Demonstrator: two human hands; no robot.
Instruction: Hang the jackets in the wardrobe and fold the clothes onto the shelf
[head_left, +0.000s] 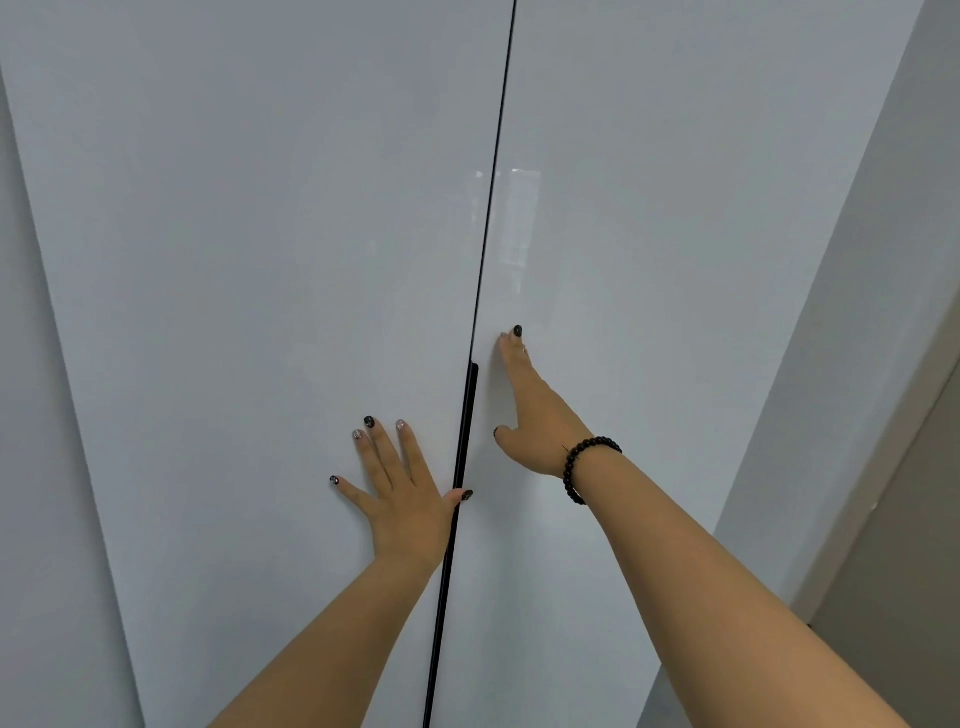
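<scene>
Two glossy white wardrobe doors fill the view, the left door (260, 260) and the right door (675, 234), meeting at a thin dark seam. A long black handle strip (464, 441) runs down the seam's lower part. My left hand (405, 493) lies flat on the left door with fingers spread, its thumb touching the handle strip. My right hand (535, 410), with a black bead bracelet at the wrist, presses flat on the right door just right of the seam, fingers straight and pointing up. No jackets or clothes are in view.
A grey wall (857, 312) stands at the right of the wardrobe, with a pale door frame (883, 493) beyond it. Another white panel (31, 415) adjoins the left door.
</scene>
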